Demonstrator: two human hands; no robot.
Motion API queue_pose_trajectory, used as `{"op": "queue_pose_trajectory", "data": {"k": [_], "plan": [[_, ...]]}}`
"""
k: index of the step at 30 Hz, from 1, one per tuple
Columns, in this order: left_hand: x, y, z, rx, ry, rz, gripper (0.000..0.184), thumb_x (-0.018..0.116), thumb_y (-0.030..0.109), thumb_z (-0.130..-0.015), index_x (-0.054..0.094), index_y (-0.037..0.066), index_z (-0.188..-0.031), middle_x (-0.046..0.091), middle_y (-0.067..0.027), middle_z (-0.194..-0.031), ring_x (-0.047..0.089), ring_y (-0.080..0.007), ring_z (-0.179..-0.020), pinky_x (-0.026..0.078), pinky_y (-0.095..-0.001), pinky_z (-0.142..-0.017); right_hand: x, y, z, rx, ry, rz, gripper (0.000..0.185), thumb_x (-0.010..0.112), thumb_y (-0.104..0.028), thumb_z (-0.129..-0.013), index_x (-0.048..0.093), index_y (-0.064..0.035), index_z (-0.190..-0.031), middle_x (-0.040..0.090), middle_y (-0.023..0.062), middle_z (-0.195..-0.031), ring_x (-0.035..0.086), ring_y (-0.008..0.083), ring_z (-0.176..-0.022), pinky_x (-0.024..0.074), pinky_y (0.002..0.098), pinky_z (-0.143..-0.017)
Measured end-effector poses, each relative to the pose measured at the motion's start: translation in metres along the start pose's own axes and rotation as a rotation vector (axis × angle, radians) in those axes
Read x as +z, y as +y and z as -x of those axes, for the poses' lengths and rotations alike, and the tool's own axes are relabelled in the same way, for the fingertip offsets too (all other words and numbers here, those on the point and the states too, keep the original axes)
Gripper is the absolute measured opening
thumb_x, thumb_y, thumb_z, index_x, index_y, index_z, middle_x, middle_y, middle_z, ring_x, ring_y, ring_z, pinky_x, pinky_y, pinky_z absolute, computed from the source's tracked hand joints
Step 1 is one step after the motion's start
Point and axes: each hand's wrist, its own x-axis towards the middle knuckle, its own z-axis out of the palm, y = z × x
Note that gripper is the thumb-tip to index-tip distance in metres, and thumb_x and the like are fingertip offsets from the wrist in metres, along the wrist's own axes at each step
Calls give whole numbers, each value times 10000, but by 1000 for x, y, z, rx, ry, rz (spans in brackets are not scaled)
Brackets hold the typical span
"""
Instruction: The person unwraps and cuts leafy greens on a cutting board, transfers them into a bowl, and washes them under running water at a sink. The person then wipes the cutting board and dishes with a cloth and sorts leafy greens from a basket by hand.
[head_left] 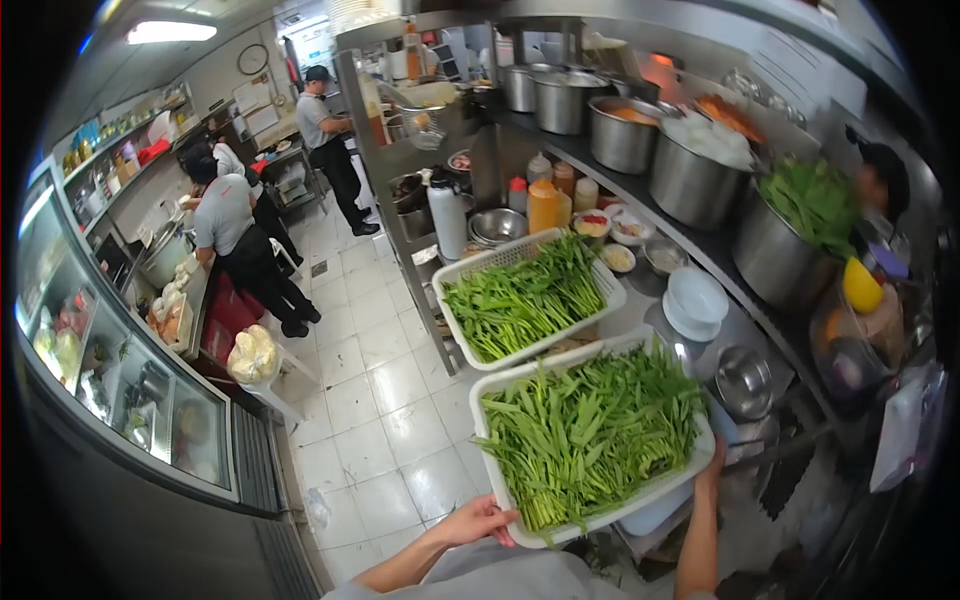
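A white basket [487, 440] full of cut green leafy vegetables [590, 430] is held in front of my body. My left hand [480, 521] grips its near left corner, fingers wrapped at the rim. At the right end, my right hand [712, 468] holds the basket's near right corner, its fingers partly hidden by the rim. Just beyond, a second white basket [447, 312] with similar greens [525, 298] rests on the steel counter, close to the first one.
Steel pots [697, 185] line the shelf at the right. Bottles [543, 205], small bowls and a steel bowl [743, 382] stand beneath it. Several people work at the back left, one by the left counter [228, 215]. A stool [275, 385] stands on the tiled floor beside a glass-door fridge [120, 370].
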Motion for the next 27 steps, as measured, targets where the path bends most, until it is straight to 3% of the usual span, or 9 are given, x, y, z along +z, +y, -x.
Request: {"op": "queue_pose_trajectory", "data": {"k": [3,7,9,12,15,18,21,24,27], "plan": [[20,-16,-5,41,86,-13,271,573,181,-971,509,-15,-1146,677,-123,-866,698,-197,-707,571,-278,-633,4,23,-31,-97,-124,120,356,519,-107,-904,629,-74,-1241,673,134,-1144,625,249,-1058,455,346,-960],[43,-36,-12,87,320,-24,205,577,117,-923,533,-3,-1082,666,-106,-838,666,-189,-634,548,-271,-595,41,65,-44,-144,103,-179,356,566,-289,-883,654,-72,-1151,652,148,-1131,602,345,-1058,453,372,-948],[65,-31,-15,176,397,32,187,561,95,-901,537,9,-1066,659,-97,-824,639,-180,-588,525,-266,-565,5,-3,-55,-130,-77,1,312,566,-219,-873,656,-100,-1147,654,141,-1088,612,343,-1006,482,390,-862],[70,-42,-21,192,438,10,181,518,69,-893,539,12,-1064,641,-76,-800,590,-159,-554,487,-264,-529,10,1,-63,-172,-96,46,292,589,-181,-825,674,-102,-1093,667,151,-1039,621,371,-986,487,390,-798],[86,-42,-23,240,470,10,180,486,62,-896,541,20,-1062,615,-56,-772,547,-132,-564,455,-262,-506,5,-1,-59,-174,-40,-230,328,604,-154,-815,664,-108,-1133,675,146,-1007,611,404,-960,488,392,-805],[88,-46,-28,278,467,16,167,478,64,-901,543,27,-1051,606,-51,-777,531,-118,-561,434,-257,-494,6,-10,-35,233,172,-608,365,520,-186,-971,554,-23,-1296,677,157,-1105,634,278,-1052,462,347,-891],[94,-44,-36,283,460,-16,162,478,68,-908,543,29,-1051,603,-47,-787,530,-113,-572,428,-247,-496,-11,-45,30,387,69,-691,407,463,-200,-1019,477,23,-1360,607,154,-1262,567,199,-1161,415,300,-977],[100,-43,-42,308,402,-8,149,481,81,-932,543,37,-1060,606,-42,-801,535,-109,-578,428,-244,-492,-29,-77,92,306,135,-836,448,534,-90,-969,434,27,-1389,526,116,-1365,550,195,-1179,413,303,-1002],[112,-42,-53,304,393,13,131,478,78,-956,544,55,-1067,611,-33,-813,536,-102,-570,430,-245,-493,-64,-104,101,214,174,-745,396,584,-25,-920,520,20,-1308,608,105,-1228,598,178,-1081,474,298,-898]]}}
